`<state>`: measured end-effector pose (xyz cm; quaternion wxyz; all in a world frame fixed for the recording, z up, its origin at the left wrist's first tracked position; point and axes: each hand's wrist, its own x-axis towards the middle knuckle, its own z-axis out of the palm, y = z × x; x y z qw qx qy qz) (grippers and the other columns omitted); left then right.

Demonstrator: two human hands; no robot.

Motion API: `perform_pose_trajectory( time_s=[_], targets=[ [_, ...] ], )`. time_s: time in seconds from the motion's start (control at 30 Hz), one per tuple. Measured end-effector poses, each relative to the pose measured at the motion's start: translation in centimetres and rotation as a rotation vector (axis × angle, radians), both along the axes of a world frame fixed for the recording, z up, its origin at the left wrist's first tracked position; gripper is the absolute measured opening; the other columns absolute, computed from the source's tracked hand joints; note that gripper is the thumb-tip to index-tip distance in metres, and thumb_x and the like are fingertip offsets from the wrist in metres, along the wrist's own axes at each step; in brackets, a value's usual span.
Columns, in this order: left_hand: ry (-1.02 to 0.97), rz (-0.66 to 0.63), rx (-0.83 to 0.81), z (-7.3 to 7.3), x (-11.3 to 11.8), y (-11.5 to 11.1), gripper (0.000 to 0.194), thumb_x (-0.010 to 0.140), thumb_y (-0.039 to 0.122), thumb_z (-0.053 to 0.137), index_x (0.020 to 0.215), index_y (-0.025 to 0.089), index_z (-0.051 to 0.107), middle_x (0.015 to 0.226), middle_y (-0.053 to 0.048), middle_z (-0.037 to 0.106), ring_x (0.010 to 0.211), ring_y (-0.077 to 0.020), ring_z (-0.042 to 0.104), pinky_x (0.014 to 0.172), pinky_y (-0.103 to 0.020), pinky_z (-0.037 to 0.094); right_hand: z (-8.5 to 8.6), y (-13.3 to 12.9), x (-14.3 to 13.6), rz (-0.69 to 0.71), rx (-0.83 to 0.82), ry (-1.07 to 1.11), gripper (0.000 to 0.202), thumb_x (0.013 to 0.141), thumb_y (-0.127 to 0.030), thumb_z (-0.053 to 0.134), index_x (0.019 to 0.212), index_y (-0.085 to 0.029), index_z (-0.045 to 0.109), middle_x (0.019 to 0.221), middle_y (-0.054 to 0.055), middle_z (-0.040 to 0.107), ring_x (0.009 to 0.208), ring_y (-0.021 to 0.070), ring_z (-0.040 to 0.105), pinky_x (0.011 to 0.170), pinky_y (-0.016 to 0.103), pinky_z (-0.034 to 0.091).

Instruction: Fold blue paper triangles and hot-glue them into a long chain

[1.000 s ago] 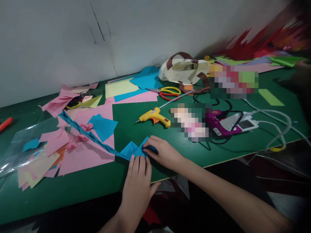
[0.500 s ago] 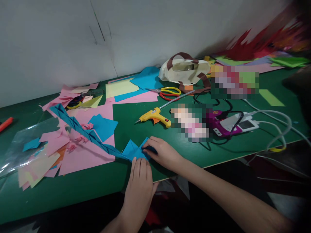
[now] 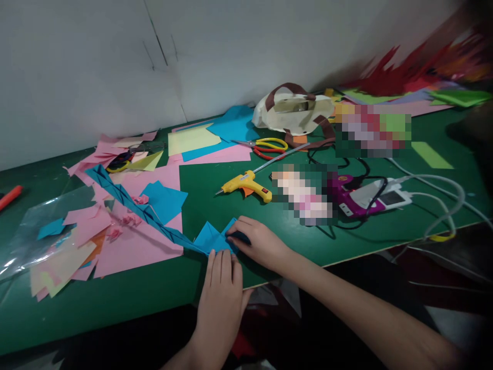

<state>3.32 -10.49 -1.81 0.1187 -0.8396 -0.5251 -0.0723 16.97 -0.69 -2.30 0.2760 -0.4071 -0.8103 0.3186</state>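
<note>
A blue folded paper (image 3: 210, 236) lies at the near edge of the green table, with a long creased blue strip running from it up to the left, over pink paper. My left hand (image 3: 222, 275) rests on the near side of the fold, fingers extended and side by side, thumb lower down near the table edge. With fingers curled, my right hand (image 3: 256, 239) pinches the right point of the same blue paper. The yellow glue gun (image 3: 244, 185) lies just beyond my hands.
Scissors (image 3: 269, 146) and a cream bag (image 3: 295, 110) lie farther back. Pink paper sheets (image 3: 134, 257) spread to the left near a clear plastic sheet. At right, a purple power strip (image 3: 350, 203) trails white and black cables. A pale wall (image 3: 96, 67) stands behind.
The far left end of the long blue strip has shifted slightly to the right. Both hands keep nearly the same place on the blue paper.
</note>
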Motion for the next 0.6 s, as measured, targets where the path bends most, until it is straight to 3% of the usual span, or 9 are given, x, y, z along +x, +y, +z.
perform_pose_trajectory(
  time_s=[0.3, 0.43, 0.6],
  targets=[
    [0.065, -0.031, 0.021, 0.5, 0.2, 0.5, 0.034, 0.077, 0.026, 0.059, 0.104, 0.004, 0.06, 0.104, -0.019, 0.064, 0.103, -0.0289, 0.059, 0.096, -0.047, 0.046, 0.1, 0.0, 0.0, 0.002, 0.078, -0.097, 0.005, 0.085, -0.018, 0.055, 0.083, -0.018, 0.059, 0.081, 0.003, 0.057, 0.077, 0.0147, 0.054, 0.069, 0.027, 0.041],
    [0.154, -0.03, 0.016, 1.0, 0.2, 0.6, 0.028, 0.079, 0.017, 0.051, 0.104, 0.01, 0.062, 0.101, -0.014, 0.066, 0.101, -0.0265, 0.06, 0.097, -0.051, 0.044, 0.1, 0.1, 0.1, 0.013, 0.147, -0.188, 0.008, 0.086, -0.023, 0.055, 0.085, -0.019, 0.061, 0.079, 0.003, 0.057, 0.076, 0.0154, 0.054, 0.07, 0.028, 0.039],
    [0.126, -0.007, 0.007, 1.0, 0.1, 0.5, 0.028, 0.079, 0.018, 0.052, 0.104, 0.012, 0.063, 0.105, -0.014, 0.066, 0.104, -0.0261, 0.059, 0.096, -0.05, 0.045, 0.1, 0.2, 0.3, 0.029, 0.095, -0.137, 0.009, 0.086, -0.022, 0.055, 0.083, -0.017, 0.062, 0.079, 0.003, 0.056, 0.078, 0.0145, 0.054, 0.069, 0.026, 0.041]
  ],
)
